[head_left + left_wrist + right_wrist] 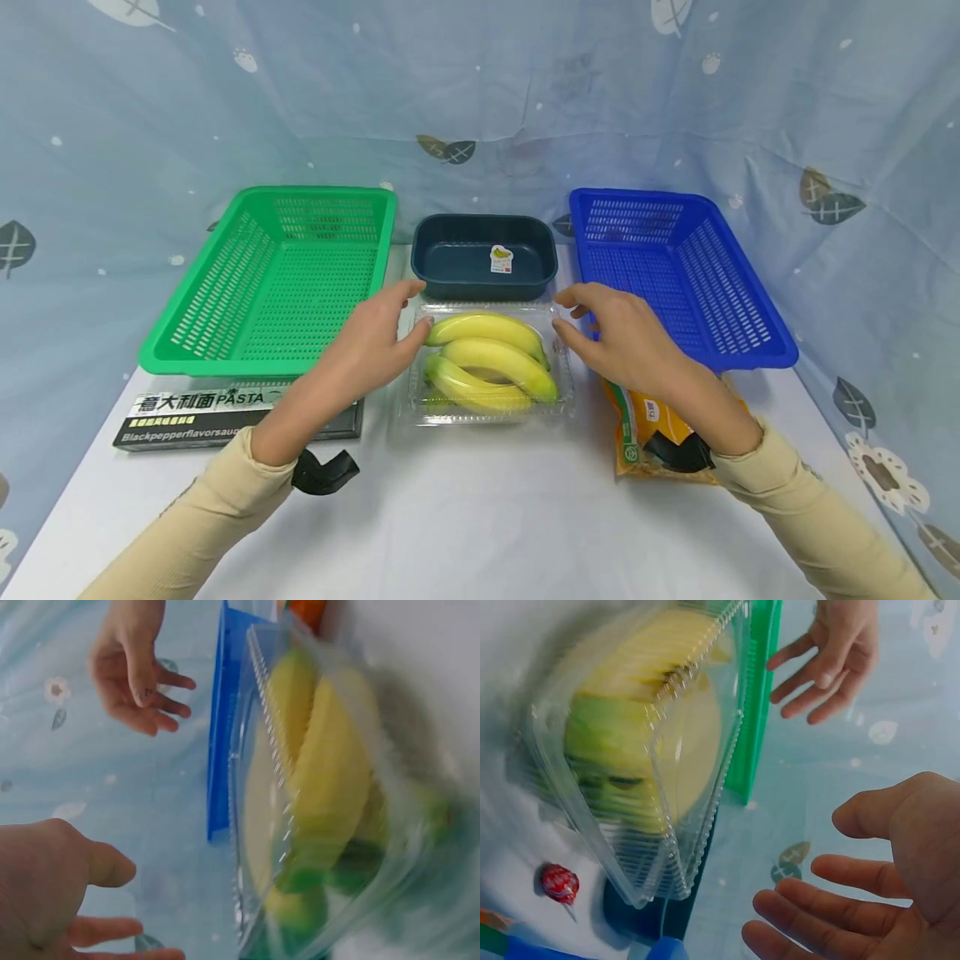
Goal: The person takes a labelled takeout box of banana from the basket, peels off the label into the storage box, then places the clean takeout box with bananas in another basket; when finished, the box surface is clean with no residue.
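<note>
A clear plastic box (491, 415) with several yellow bananas (487, 358) inside stands in the middle of the white table; its lid looks closed. My left hand (375, 340) hovers by its left far corner, and my right hand (618, 333) by its right far corner. Both hands have loosely spread fingers with nothing between them. In the left wrist view, a gap separates the left hand (52, 892) from the clear box (259, 750). The right wrist view likewise shows the right hand (855, 900) apart from the box.
Behind the box sits a dark blue tub (465, 287) bearing a banana sticker. A green basket (240, 367) stands left, a blue basket (738, 358) right. A pasta box (187, 417) lies front left, an orange bag (633, 417) front right. The right wrist view shows a red lollipop (559, 883).
</note>
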Tool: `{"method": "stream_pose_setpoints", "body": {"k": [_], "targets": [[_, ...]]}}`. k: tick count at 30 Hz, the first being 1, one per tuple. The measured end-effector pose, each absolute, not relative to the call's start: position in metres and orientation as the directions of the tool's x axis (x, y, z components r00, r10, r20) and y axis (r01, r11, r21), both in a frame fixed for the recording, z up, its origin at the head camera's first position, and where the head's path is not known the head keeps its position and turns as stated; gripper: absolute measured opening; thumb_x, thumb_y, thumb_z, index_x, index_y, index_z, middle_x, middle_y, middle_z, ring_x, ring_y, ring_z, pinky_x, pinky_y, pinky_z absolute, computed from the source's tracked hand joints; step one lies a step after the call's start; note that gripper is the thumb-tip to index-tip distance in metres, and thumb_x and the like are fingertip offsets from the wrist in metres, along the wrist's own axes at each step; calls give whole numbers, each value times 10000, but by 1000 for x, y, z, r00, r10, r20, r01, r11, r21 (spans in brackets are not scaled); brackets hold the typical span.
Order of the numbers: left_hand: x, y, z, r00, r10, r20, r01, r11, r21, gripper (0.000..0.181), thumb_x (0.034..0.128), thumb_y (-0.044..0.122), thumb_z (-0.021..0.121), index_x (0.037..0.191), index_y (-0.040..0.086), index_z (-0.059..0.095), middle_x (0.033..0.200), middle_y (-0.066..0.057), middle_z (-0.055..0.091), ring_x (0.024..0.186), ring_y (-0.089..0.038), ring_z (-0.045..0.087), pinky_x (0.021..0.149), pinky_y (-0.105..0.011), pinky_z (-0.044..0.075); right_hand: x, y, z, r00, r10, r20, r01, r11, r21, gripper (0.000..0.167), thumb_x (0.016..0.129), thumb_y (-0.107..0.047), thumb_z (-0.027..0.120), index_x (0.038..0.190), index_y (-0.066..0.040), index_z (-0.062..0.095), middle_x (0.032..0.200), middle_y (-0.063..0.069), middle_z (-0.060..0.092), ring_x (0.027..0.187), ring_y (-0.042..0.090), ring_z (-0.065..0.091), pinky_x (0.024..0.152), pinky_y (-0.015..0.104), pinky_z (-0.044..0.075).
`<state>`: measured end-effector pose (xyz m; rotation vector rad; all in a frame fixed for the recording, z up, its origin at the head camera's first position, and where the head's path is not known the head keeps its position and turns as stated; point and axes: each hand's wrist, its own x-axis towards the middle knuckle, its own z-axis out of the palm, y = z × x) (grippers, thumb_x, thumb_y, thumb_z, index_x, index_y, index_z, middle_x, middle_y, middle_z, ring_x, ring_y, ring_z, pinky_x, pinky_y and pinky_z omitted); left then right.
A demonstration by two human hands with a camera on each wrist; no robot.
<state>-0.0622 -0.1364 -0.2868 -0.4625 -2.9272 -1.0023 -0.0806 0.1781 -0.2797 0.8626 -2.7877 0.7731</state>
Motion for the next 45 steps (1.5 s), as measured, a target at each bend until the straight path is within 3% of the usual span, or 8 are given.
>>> {"method": "stream_pose_setpoints", "body": {"k": [5,11,15,18,24,35,40,45], "targets": [[-57,-130,-299,-966,254,51,230,753,616,686,1026,266,544,1548,-49,228,1583,-223,282,1463,-362,254,1163,-532,260,-68,179,-286,-844,-469,263,-536,710,-456,299,971,-268,672,1202,-80,669,1126,78,683,923,230,678,738,423,591],[-57,-122,-317,-978,209,-1,155,727,669,769,1043,291,503,1562,-75,69,1610,-278,133,1483,-393,161,1177,-539,208,-54,178,-302,-846,-441,299,-532,710,-461,373,972,-276,666,1278,-66,626,1211,104,650,856,218,644,726,417,572],[-63,-119,-329,-985,171,-17,109,696,710,773,1052,298,481,1564,-70,34,1615,-284,99,1487,-401,131,1189,-530,170,-42,177,-317,-869,-414,272,-495,720,-486,499,976,-306,660,1387,-52,536,1424,153,520,1129,323,598,947,537,499],[-67,-119,-338,-987,157,-35,81,674,734,771,1059,310,455,1565,-64,10,1620,-281,69,1492,-394,102,1197,-516,141,-32,177,-330,-897,-387,214,-440,724,-531,610,987,-350,637,1478,-48,438,1558,183,355,1389,394,388,1075,616,358],[-73,-123,-354,-990,105,-92,-13,585,811,778,1065,350,429,1576,-26,-21,1617,-286,60,1491,-397,92,1195,-529,130,-23,172,-355,-927,-332,177,-363,666,-652,704,997,-329,623,1560,-69,289,1615,184,213,1412,422,329,1050,622,383],[-81,-125,-370,-971,13,-237,-224,283,933,712,1076,346,398,1585,5,35,1568,-305,247,1470,-385,216,1198,-496,163,-22,161,-381,-986,-154,68,-130,434,-892,727,1044,-296,543,1581,-12,143,1560,262,304,1408,400,354,1118,546,324],[-80,-122,-371,-972,14,-233,-223,231,947,688,1073,307,413,1582,6,63,1539,-295,312,1451,-380,263,1194,-497,176,-26,159,-383,-995,-98,-15,-18,326,-945,613,1045,-187,542,1525,62,252,1387,317,510,1185,376,580,935,387,531],[-74,-122,-370,-980,11,-196,-189,229,955,661,1069,315,416,1582,33,108,1577,-254,255,1480,-347,192,1194,-509,162,-25,160,-381,-998,-54,20,-32,236,-971,558,994,-31,577,1490,66,341,1281,291,600,1058,240,645,833,195,533]]}}
